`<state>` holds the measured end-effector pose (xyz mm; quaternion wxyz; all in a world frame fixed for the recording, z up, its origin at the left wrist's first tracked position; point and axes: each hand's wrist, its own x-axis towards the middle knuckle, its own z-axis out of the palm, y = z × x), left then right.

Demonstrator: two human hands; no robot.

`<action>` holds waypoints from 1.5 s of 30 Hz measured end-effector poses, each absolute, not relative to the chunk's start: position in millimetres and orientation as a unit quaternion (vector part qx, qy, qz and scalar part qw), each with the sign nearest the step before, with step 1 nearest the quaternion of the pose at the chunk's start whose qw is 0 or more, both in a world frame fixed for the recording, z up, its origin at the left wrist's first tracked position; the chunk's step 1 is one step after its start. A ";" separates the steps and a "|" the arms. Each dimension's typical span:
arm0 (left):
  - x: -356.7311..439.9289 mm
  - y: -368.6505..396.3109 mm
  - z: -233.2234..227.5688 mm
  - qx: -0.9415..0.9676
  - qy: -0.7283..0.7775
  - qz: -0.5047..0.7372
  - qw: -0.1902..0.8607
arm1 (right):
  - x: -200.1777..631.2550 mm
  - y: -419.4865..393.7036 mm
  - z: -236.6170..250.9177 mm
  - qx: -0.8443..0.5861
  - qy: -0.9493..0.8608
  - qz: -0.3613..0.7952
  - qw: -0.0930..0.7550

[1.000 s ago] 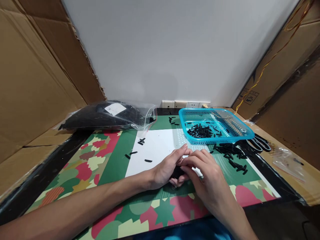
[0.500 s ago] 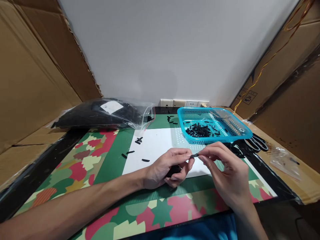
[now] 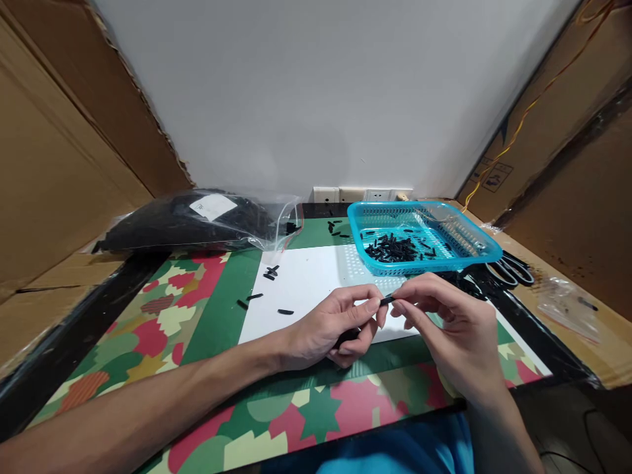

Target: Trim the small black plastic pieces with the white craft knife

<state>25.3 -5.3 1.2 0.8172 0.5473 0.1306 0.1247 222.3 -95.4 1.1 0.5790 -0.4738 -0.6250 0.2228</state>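
Observation:
Between the fingertips of both hands is a small black strip-like piece (image 3: 386,299), its exact kind too small to tell. My left hand (image 3: 328,322) pinches its left end with thumb and forefinger, while the other fingers curl around something dark (image 3: 347,338) in the palm that I cannot make out. From the other side, my right hand (image 3: 457,322) pinches the right end. Behind the hands stands a blue plastic basket (image 3: 424,266) with a heap of similar black pieces (image 3: 392,249). A few more loose pieces (image 3: 285,311) lie on the white sheet (image 3: 306,276).
A clear zip bag (image 3: 197,224) full of black material lies at the back left. Scissors (image 3: 511,270) and a small plastic bag (image 3: 567,306) are on the right. Cardboard walls (image 3: 64,99) flank the table, with sockets (image 3: 351,195) on the wall behind.
Both hands stay together on the black piece, which has tilted slightly, its right end higher. The fingers have shifted a little around it. The camera view has moved slightly.

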 end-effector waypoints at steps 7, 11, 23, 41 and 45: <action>26.0 -5.6 0.1 0.565 0.125 0.131 0.805 | 221.7 -96.1 0.3 -0.470 -0.619 0.227 0.586; 26.3 -4.9 -0.2 0.562 0.128 0.135 0.806 | 221.9 -95.9 0.2 -0.469 -0.621 0.226 0.587; 25.6 -3.2 -2.4 0.553 0.132 0.134 0.812 | 222.6 -95.3 0.6 -0.475 -0.628 0.239 0.568; 27.1 -4.2 -5.4 0.557 0.166 0.139 0.802 | 227.8 -95.9 -4.8 -0.437 -0.701 0.123 0.550; 27.4 -4.1 -5.8 0.560 0.163 0.137 0.800 | 227.4 -94.7 -4.3 -0.419 -0.710 0.084 0.559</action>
